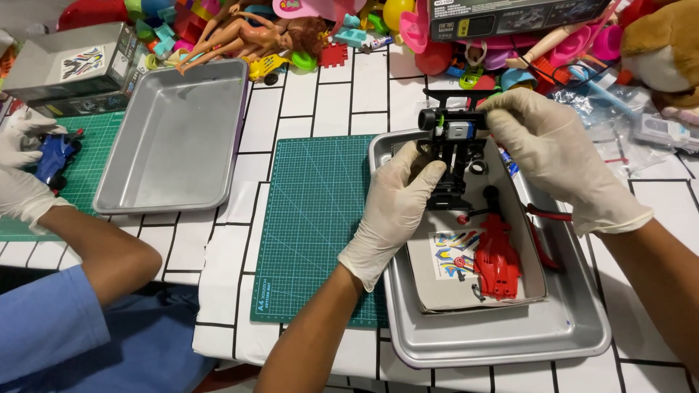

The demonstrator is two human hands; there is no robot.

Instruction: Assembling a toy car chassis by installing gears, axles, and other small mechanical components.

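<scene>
Both gloved hands grasp a black toy car chassis (453, 156) above a metal tray (575, 327): left hand (393, 211) gripping its side, right hand (553, 156) pinching its top. A bare green cutting mat (317, 218) lies just beside the tray's left edge.

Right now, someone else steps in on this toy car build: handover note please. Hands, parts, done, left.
Left hand: gloved, gripping the black toy car frame from its near end, over the right metal tray.
Right hand: gloved, pinching the frame's far end, by the small motor.
Parts: red car shell and sticker sheet lie on the cardboard in that tray; green cutting mat sits to its left.
Done: motor sits in the frame.
Left: shell is off, stickers look unused.
Nearby: a co-worker's gloved hand handles a blue toy car; second tray beside them.
</scene>
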